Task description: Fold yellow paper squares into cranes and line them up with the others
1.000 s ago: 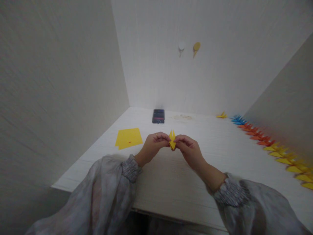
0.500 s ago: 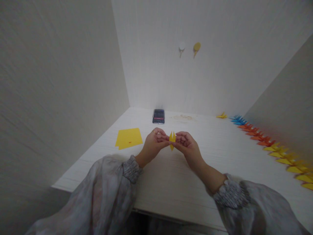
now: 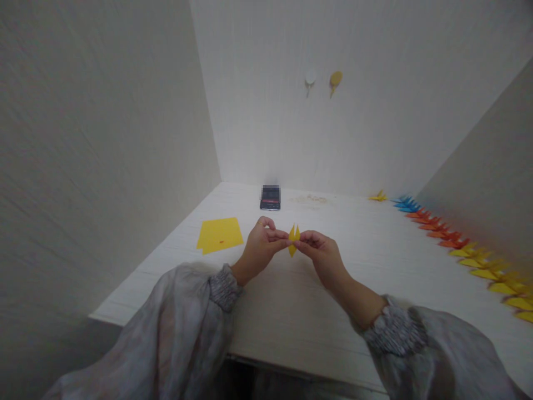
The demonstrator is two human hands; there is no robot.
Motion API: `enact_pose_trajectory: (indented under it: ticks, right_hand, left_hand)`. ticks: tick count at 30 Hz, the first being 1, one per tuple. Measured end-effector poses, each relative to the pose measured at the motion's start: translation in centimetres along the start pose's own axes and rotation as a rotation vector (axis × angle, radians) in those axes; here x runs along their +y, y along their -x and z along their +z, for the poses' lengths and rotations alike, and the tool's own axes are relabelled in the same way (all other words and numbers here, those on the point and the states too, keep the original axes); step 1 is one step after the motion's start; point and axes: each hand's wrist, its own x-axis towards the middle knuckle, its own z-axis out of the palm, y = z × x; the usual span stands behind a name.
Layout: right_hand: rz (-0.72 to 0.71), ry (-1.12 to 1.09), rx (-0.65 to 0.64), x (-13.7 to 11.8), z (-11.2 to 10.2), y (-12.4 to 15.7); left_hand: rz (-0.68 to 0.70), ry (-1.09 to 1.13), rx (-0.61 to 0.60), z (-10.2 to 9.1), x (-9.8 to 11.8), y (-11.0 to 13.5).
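Between my hands is a small piece of folded yellow origami paper (image 3: pixel 293 234), with two narrow points upward and one point downward. My left hand (image 3: pixel 265 243) pinches its left side between thumb and fingers. My right hand (image 3: pixel 320 248) pinches its right side in the same way. The fingertips of both hands nearly meet across its middle and cover part of the folds. To the left of my left hand, flat yellow paper sheets (image 3: pixel 220 233) lie overlapping, with a small reddish mark on top.
A dark phone-like device (image 3: pixel 270 198) stands by the back wall. Along the right side runs a row of folded paper cranes, blue (image 3: pixel 406 204), orange (image 3: pixel 437 226) and yellow (image 3: pixel 485 264). One yellow crane (image 3: pixel 378 196) sits apart at the back. Two hooks (image 3: pixel 335 79) are on the wall.
My right hand's fingers have drawn in and lowered slightly around the folded paper. The paper's flaps look a little changed in shape. Both hands keep their pinch.
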Motion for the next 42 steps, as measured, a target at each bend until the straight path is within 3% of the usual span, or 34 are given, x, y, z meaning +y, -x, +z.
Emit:
enact_pose_trajectory:
  ticks: [23,29,38,42]
  right_hand:
    - [0.002,0.058,0.01,0.2,0.2,0.3]
    - [0.02,0.081,-0.014,0.5,0.0,0.2]
    - [-0.028,0.183,-0.056,0.9,0.0,0.2]
    - [-0.038,0.137,-0.041,0.6,-0.1,0.1]
  left_hand:
    - [-0.058,-0.015,-0.011,-0.2,-0.3,-0.1]
    - [-0.029,-0.038,0.01,-0.4,-0.6,-0.3]
    - [-0.017,-0.005,-0.09,-0.7,-1.0,-0.1]
    - [0.025,0.012,-0.056,-0.4,-0.7,0.0]
